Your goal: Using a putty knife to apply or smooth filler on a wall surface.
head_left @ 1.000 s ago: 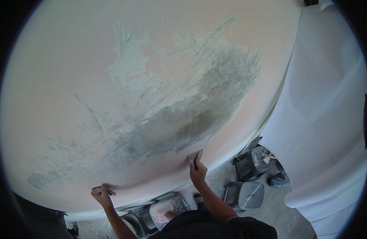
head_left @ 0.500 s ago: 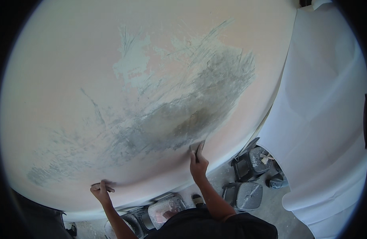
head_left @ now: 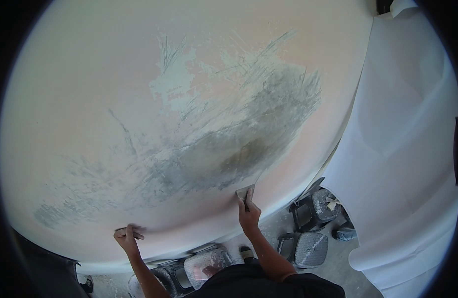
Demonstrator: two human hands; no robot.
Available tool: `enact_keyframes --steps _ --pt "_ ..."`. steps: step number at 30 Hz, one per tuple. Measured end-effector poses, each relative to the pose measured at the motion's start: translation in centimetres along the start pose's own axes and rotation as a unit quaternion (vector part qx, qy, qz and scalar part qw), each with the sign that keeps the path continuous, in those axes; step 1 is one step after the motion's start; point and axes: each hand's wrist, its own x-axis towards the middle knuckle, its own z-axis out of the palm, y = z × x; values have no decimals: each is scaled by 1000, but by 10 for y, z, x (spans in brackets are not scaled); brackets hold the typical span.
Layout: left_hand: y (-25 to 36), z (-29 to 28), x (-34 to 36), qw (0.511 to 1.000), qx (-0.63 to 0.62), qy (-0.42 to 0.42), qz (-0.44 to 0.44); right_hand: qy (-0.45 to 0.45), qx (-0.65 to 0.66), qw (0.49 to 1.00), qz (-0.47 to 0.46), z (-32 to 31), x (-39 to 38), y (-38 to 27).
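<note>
Against a curved pale-pink panel [head_left: 90, 74], near right, my right hand [head_left: 249, 215] is closed on a thin grey rectangular blade [head_left: 243, 191], likely light, stiff and best pinched at its rear, while near left my left hand [head_left: 127, 240] grips a dark flat tool [head_left: 120, 232].

The head view looked from the left one of two fisheye cameras worn side by side on the person's head. It faced forward and steeply down, over the dark shirt [head_left: 259, 283] at the lower edge, with the forearms [head_left: 269, 256] reaching away from it. The curved surface [head_left: 90, 74] stood near enough to run past the top edge. The left hand [head_left: 125, 239] and right hand [head_left: 249, 214] fell low in the view, the stools [head_left: 310, 250] were seen from above, and the white sheet [head_left: 398, 129] filled the right side.
</note>
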Motion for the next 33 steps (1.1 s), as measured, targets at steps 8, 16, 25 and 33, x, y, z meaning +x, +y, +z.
enact_keyframes --steps 8,16,25,33 --pt "2 3 1 1000 -26 6 8 29 5 998 -51 -5 14 -4" --pt "6 2 -3 1000 -16 3 5 41 28 997 -51 -7 3 -5" --pt "3 2 -1 1000 -13 7 0 22 1 999 -36 -4 -4 13" --pt "-3 0 0 1000 -3 5 18 41 -6 997 -67 -4 14 6"
